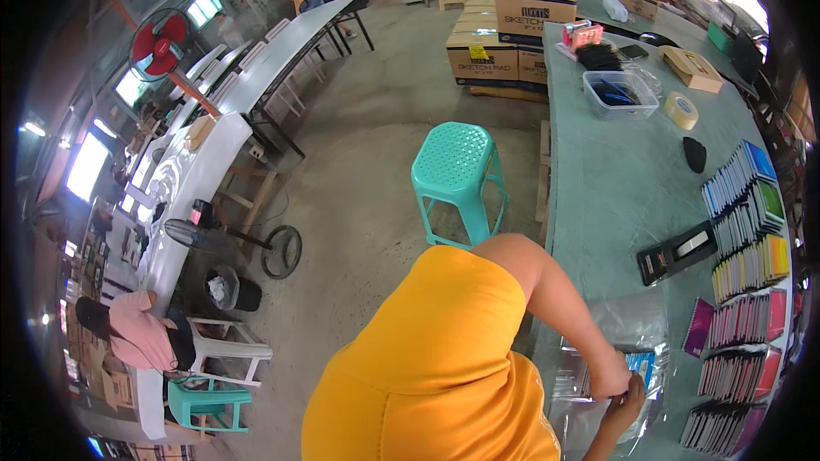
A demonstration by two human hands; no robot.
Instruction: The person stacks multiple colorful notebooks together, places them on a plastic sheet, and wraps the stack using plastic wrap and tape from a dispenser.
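My left hand reaches from my orange sleeve to the green table. Its fingers are curled closed over a blue-covered notebook that lies in clear plastic; what they grip is hidden. Coming from the lower edge, my right hand meets the left one at the notebook's near side. Its fingers are bent and pressed together on the clear plastic bag. More clear plastic sheets lie flat just beyond the hands. Part of the notebook is covered by my left hand.
Rows of spiral notebooks line the table's far side, beside a black box. A clear tub of pens and a tape roll sit further left. A turquoise stool stands behind me. Cartons are stacked nearby.
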